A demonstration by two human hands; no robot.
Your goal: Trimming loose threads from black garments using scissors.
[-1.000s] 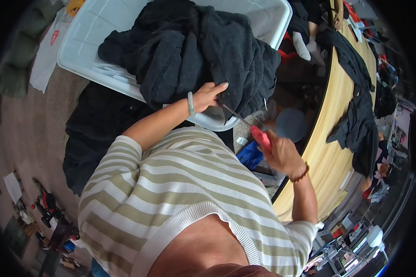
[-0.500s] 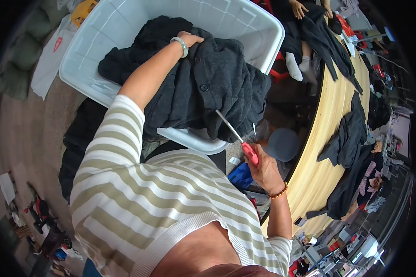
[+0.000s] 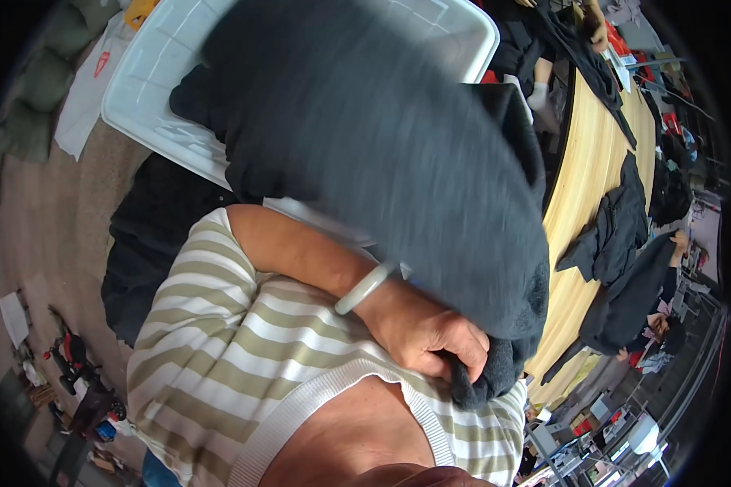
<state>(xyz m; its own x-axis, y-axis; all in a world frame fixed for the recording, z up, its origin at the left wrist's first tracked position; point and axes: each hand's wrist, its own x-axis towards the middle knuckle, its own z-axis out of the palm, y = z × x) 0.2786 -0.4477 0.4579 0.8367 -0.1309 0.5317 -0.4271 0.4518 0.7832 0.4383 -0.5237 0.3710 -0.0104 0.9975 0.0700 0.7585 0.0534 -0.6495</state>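
Observation:
A dark grey garment [image 3: 382, 154], blurred by motion, stretches from the bin across my front to the right. My left hand [image 3: 430, 341], with a pale bangle on the wrist, is closed on a bunched end of it close to my chest. The light plastic bin [image 3: 158, 89] stands in front of me, with part of the garment still inside. My right hand is hidden, and so is the red-handled tool it held earlier; the raised cloth covers that side.
To the right runs a long wooden table [image 3: 589, 178] with dark garments [image 3: 613, 231] on it. Co-workers handle dark cloth at its far end and right side. More dark cloth [image 3: 158, 235] lies left of me, below the bin. A white bag [image 3: 93, 97] rests by the left wall.
My left hand has come from inside the bin toward my chest, pulling the garment up and rightward. My right hand and the red-handled tool have gone out of sight behind the cloth.

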